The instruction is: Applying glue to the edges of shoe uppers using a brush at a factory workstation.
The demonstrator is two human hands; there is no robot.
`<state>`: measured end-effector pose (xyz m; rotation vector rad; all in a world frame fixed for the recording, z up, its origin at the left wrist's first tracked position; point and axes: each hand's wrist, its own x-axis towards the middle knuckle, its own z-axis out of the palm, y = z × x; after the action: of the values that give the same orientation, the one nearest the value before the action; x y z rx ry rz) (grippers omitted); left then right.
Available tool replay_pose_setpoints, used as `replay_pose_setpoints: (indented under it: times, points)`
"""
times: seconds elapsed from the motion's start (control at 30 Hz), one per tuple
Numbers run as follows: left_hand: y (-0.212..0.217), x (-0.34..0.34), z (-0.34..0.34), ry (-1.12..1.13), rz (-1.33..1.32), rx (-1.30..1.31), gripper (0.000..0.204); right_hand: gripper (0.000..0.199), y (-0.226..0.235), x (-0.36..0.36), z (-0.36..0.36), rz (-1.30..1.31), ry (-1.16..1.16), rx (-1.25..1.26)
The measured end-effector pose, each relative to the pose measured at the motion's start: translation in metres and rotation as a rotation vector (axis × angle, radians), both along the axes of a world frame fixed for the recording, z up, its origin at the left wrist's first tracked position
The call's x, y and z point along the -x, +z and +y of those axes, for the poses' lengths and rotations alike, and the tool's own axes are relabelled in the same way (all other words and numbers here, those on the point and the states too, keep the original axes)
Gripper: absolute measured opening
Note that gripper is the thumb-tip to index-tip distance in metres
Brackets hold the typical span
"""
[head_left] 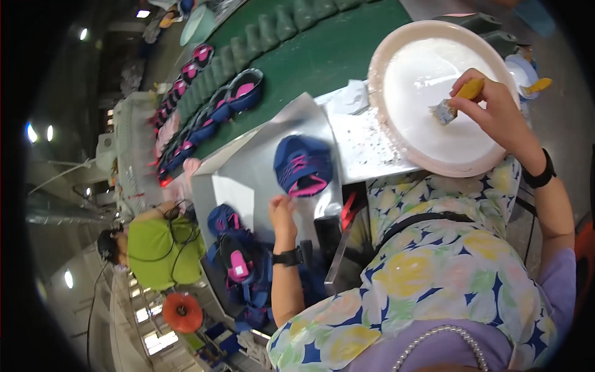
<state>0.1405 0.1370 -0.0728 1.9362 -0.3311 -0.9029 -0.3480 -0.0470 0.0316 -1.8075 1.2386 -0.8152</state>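
Observation:
My right hand point(499, 115) is closed around a flat paintbrush point(469, 90) with a yellow handle. The pale bristles hang over the white liquid in a large round beige basin point(443, 166); I cannot tell whether they touch it. On the grey metal tray to the left lies a blue shoe upper point(302, 162) with pink lacing and a pink lining. Just below its pink opening is my left hand point(282, 217), fingers curled in, with nothing visible in them.
More blue and pink shoe uppers point(238, 263) are heaped at the tray's near end. Beyond, a green conveyor belt point(310, 62) carries rows of shoes and grey-green shoe forms point(266, 40). A second yellow-handled brush point(538, 85) rests right of the basin. A person in green point(164, 251) sits at left.

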Motion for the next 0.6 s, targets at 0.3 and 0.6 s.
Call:
replay_pose_setpoints:
  times: [0.3,0.6]
  points:
    - [0.029,0.043,-0.101,-1.405,-1.264,0.225,0.050,0.019,-0.011,-0.021,0.006,0.213,0.349,0.171]
    - [0.102,0.050,-0.166,-0.914,0.181,0.562,0.050,0.018,0.012,0.033,-0.029,0.034,0.045,0.470]
